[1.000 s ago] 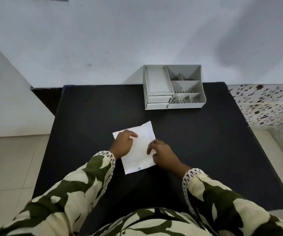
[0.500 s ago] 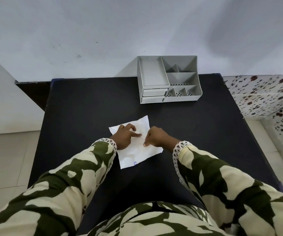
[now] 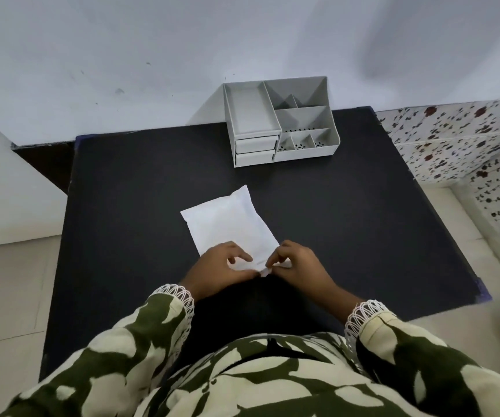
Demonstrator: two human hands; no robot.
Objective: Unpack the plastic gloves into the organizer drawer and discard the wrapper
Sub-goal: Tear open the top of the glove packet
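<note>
Packet: I see the white packet of gloves (image 3: 227, 227) lying flat on the black table (image 3: 363, 230), on my side of the grey organizer (image 3: 279, 127) and well apart from it.
Long axis: it runs slanted, from the far end, which points toward the organizer, down to the near end under my hands.
Left hand: my left hand (image 3: 221, 270) is on the near end, fingertips pinched on the edge of the wrapper.
Right hand: my right hand (image 3: 298, 266) pinches the same edge just beside it, so the two hands are together, both clamped on the wrapper, nearly touching.
Nearer hand: both are equally near; the left covers a little more of the packet.
Step, as I judge: the opening of the near edge; the packet looks still sealed and full.
Coming move, as I judge: the two pinches must pull apart across the short side, and the body of the packet lies away from me, so it can slide toward the organizer.
Drawers: two small drawers (image 3: 256, 150) at the front left of the organizer, both closed.
Wrapper bin: I cannot see any.
</note>
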